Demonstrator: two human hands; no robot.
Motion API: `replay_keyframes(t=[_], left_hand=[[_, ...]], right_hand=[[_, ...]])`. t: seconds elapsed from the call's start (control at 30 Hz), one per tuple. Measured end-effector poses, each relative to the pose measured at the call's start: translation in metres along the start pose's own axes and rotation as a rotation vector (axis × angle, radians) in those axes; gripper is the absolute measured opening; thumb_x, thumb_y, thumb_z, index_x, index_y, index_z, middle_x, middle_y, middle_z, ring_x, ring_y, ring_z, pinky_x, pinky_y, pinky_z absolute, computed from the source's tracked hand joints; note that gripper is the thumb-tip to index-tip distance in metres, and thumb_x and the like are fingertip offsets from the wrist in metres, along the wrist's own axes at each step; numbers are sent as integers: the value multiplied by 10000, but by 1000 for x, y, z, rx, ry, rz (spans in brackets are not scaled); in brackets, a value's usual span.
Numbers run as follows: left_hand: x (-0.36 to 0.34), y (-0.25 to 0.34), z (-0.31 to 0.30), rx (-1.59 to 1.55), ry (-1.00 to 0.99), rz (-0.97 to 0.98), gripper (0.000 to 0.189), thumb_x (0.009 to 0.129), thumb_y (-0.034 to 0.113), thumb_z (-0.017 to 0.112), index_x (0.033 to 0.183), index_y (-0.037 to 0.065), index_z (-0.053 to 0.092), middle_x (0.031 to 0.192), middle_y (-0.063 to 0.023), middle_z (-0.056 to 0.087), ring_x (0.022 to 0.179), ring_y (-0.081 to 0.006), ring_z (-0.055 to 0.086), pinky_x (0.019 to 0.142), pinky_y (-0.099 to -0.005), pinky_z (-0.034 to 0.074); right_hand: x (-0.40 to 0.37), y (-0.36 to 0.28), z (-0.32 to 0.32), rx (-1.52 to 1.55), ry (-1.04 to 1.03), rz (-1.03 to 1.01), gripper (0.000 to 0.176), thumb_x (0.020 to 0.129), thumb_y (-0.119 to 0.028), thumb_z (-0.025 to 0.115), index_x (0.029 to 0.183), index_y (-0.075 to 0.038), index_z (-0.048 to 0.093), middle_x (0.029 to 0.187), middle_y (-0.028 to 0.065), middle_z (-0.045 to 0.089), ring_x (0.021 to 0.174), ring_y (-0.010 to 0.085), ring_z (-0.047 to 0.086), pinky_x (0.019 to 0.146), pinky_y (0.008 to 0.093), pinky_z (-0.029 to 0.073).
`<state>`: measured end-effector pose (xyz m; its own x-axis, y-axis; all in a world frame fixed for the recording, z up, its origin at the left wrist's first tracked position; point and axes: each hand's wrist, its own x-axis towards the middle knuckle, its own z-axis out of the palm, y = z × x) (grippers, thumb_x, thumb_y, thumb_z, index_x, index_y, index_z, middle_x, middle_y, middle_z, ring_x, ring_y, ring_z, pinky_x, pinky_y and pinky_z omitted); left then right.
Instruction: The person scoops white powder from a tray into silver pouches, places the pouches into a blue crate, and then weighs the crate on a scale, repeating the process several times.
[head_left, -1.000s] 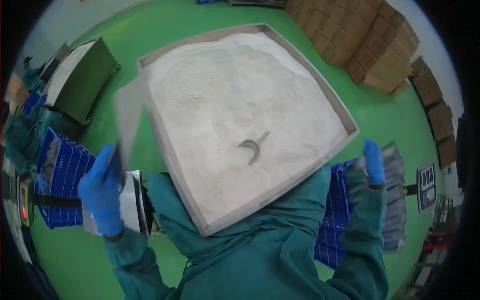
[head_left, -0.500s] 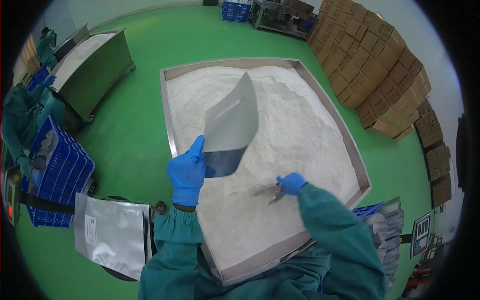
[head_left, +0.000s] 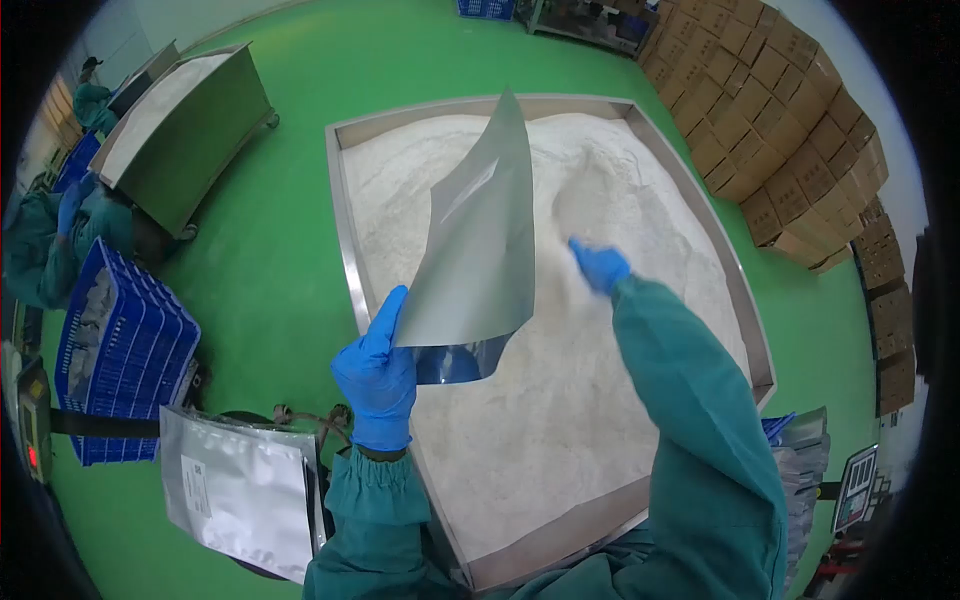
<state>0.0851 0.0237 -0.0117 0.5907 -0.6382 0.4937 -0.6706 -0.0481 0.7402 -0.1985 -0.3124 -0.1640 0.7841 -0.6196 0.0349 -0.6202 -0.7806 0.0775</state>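
My left hand (head_left: 378, 385), in a blue glove, grips a silver foil bag (head_left: 475, 255) by its lower left edge. The bag stands tilted over the powder, its mouth facing down toward me and gaping. My right hand (head_left: 602, 266), also gloved in blue, is closed around the handle of a scoop (head_left: 585, 205); the scoop is smeared by motion and hard to make out against the powder. White powder (head_left: 530, 460) fills a large metal bin (head_left: 345, 235), and the right hand is over its far middle part.
At left, a stack of foil bags (head_left: 240, 490) lies beside a blue crate (head_left: 130, 350). Two people work near a second powder bin (head_left: 190, 150). Cartons (head_left: 770, 120) are piled at right. A scale display (head_left: 855, 488) stands at lower right.
My right hand has moved the scoop away from me, from the near powder to the far middle. The bag stands more upright in my left hand. The view has shifted slightly.
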Motion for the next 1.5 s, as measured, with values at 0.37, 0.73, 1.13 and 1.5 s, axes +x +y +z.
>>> replay_keyframes(t=[0.37, 0.73, 1.13, 1.5], left_hand=[[2, 2, -3, -286, 86, -68, 246, 824, 53, 553, 1062, 21, 607, 937, -76, 653, 822, -132, 602, 764, -254, 462], [6, -16, -1, -251, 166, -44, 320, 742, -6, 610, 1054, 64, 622, 897, -97, 663, 762, -121, 626, 683, -240, 478], [-5, -2, -11, 97, -56, 36, 226, 823, 127, 560, 1037, 103, 630, 724, -141, 620, 603, -136, 564, 586, -276, 442], [-5, 54, -32, 505, -285, 159, 265, 832, 260, 542, 1075, 172, 600, 632, -160, 566, 541, -292, 558, 503, -372, 425]], right_hand=[[-42, -50, -110, -62, -129, -66, 441, 863, -211, 390, 1291, -112, 344, 804, 113, 592, 689, 232, 597, 607, 373, 476], [69, -187, -39, 536, -397, 122, 412, 871, -406, 321, 1175, -162, 453, 836, 157, 608, 737, 330, 598, 639, 420, 478], [-158, -89, -145, -178, -254, 215, 240, 811, -201, 477, 1000, -75, 555, 599, 108, 579, 589, 287, 588, 477, 400, 443], [-233, -169, -64, 314, -626, 203, 269, 795, -247, 447, 900, -45, 590, 881, 192, 609, 828, 350, 586, 737, 432, 456]])
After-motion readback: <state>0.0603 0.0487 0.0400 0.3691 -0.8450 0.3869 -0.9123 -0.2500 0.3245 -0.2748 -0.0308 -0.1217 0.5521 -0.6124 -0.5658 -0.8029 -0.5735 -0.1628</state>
